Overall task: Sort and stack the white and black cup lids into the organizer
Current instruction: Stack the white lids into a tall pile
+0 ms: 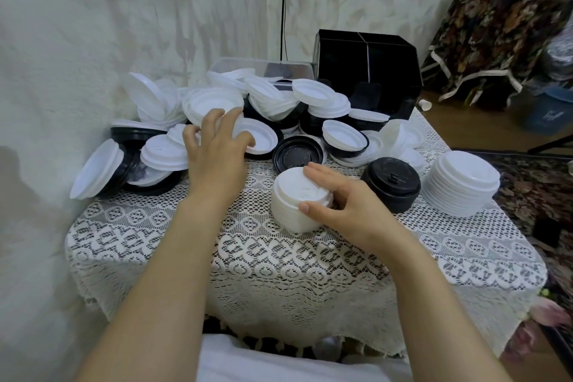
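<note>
Our right hand [341,205] cups the white stack [291,214] mid-way across the worktop [279,260], thumb and fingers round it. Our left hand [217,149], spread and empty, hovers over the far pile [322,99]. We should take one white lid [263,136] only and seat it squarely.

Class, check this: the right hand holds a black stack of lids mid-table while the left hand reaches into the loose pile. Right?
Wrong in one respect: the head view shows the right hand holding a white stack, not a black one. The left hand does reach into the loose pile.
</note>
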Demonstrator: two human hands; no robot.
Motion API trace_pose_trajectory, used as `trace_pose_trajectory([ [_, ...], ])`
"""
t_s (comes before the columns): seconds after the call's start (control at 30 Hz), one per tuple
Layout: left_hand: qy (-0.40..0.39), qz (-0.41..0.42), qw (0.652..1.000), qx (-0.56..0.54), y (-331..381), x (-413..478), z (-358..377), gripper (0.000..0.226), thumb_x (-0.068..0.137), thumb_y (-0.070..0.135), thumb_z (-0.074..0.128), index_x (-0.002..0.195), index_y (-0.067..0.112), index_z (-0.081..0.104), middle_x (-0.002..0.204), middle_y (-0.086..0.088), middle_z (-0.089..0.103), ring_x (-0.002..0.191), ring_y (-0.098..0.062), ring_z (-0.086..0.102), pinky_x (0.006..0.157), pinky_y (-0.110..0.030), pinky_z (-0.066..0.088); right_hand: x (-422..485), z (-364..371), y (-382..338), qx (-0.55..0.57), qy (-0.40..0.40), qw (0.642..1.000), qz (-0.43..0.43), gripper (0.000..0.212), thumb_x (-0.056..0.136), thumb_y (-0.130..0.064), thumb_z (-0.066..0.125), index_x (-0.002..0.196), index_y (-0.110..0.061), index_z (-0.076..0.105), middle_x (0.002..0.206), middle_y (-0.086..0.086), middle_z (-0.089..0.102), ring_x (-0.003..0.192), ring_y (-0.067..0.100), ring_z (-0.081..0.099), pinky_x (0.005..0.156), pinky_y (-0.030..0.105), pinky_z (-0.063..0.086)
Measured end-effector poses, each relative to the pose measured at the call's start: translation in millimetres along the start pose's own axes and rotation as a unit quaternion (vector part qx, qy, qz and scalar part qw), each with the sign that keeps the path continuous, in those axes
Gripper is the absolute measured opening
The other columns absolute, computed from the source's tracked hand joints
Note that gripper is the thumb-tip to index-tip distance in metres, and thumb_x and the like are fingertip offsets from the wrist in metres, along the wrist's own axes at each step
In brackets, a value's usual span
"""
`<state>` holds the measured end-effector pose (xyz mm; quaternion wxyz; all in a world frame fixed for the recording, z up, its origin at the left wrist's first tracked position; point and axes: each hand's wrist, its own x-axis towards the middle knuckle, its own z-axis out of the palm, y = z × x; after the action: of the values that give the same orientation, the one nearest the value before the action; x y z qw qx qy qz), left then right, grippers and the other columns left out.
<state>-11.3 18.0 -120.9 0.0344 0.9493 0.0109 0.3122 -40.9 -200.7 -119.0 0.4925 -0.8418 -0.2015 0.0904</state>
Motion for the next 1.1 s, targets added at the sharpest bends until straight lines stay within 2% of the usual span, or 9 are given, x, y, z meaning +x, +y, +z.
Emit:
trace_pose_trajectory([
  [0.2,-0.010,0.000,1.000,0.014,1,-2,4,0.008,0.080,0.009,0.069,0.082,0.017,0.072,0.143,-0.008,0.047,0.136,-0.032,0.029,0.100,-0.044,0.009,1,0,1,0.004,-0.002,1.000,0.000,0.067,0.081,-0.036,0.074,0.142,-0.031,0.046,0.148,-0.027,0.033,0.138,-0.003,0.026,0.119,0.036,0.023],
  [0.33,0.126,-0.049,0.975,-0.178,8,1,-11,0.013,0.091,0.019,0.056,0.093,0.010,0.066,0.100,0.000,0.066,0.102,-0.023,0.058,0.092,-0.038,0.030,1,1,2,0.012,-0.007,1.000,-0.005,0.066,0.080,-0.037,0.074,0.140,-0.032,0.047,0.147,-0.028,0.034,0.137,-0.002,0.028,0.119,0.037,0.025],
  [0.4,0.097,-0.129,0.891,-0.423,19,-3,-29,0.011,0.096,0.020,0.055,0.096,0.011,0.062,0.086,0.009,0.063,0.082,-0.005,0.060,0.081,-0.025,0.045,1,1,3,0.006,-0.004,1.000,-0.009,0.069,0.080,-0.038,0.074,0.142,-0.035,0.043,0.146,-0.028,0.035,0.137,-0.002,0.031,0.118,0.037,0.027],
  [0.47,0.025,-0.217,0.761,-0.611,30,-10,-42,0.006,0.095,0.016,0.056,0.094,0.015,0.062,0.086,0.005,0.067,0.081,-0.005,0.063,0.077,-0.023,0.053,0,1,2,0.002,0.024,0.999,-0.022,0.081,0.077,-0.048,0.072,0.147,-0.041,0.031,0.150,-0.027,0.031,0.139,-0.001,0.029,0.118,0.038,0.027],
  [0.53,-0.036,-0.265,0.670,-0.692,33,-16,-47,0.009,0.095,0.015,0.055,0.093,0.015,0.063,0.087,0.001,0.070,0.081,-0.014,0.066,0.072,-0.029,0.057,-2,-1,-3,0.028,0.077,0.995,-0.063,0.093,0.074,-0.056,0.072,0.149,-0.045,0.019,0.154,-0.027,0.022,0.141,-0.006,0.021,0.118,0.035,0.024],
  [0.6,-0.075,-0.280,0.632,-0.719,34,-18,-50,0.012,0.095,0.014,0.053,0.095,0.011,0.065,0.087,-0.001,0.071,0.076,-0.014,0.065,0.062,-0.027,0.055,-4,-1,-8,0.051,0.107,0.986,-0.113,0.098,0.074,-0.047,0.077,0.150,-0.043,0.016,0.155,-0.026,0.020,0.141,-0.008,0.019,0.118,0.031,0.023],
  [0.77,-0.145,-0.269,0.595,-0.743,36,-19,-54,0.016,0.092,0.015,0.054,0.095,0.007,0.068,0.080,-0.004,0.071,0.066,-0.014,0.065,0.056,-0.023,0.054,-6,5,-16,-0.001,0.089,0.982,-0.167,0.094,0.075,-0.016,0.082,0.146,-0.038,0.024,0.150,-0.025,0.028,0.140,-0.009,0.020,0.117,0.020,0.021],
  [0.9,-0.159,-0.269,0.587,-0.747,36,-19,-53,0.016,0.089,0.015,0.056,0.097,0.005,0.067,0.078,-0.004,0.070,0.064,-0.014,0.064,0.054,-0.023,0.053,-4,6,-17,-0.023,0.087,0.978,-0.186,0.087,0.070,-0.016,0.085,0.139,-0.036,0.035,0.142,-0.028,0.033,0.135,-0.014,0.024,0.113,0.010,0.019],
  [1.1,-0.094,-0.255,0.652,-0.708,30,-20,-44,0.016,0.093,0.009,0.055,0.106,0.012,0.065,0.094,-0.003,0.072,0.083,-0.016,0.067,0.074,-0.026,0.056,-2,-6,-9,0.022,0.166,0.977,-0.135,0.068,0.071,-0.033,0.080,0.130,-0.039,0.046,0.135,-0.024,0.044,0.131,-0.003,0.040,0.113,0.028,0.034],
])
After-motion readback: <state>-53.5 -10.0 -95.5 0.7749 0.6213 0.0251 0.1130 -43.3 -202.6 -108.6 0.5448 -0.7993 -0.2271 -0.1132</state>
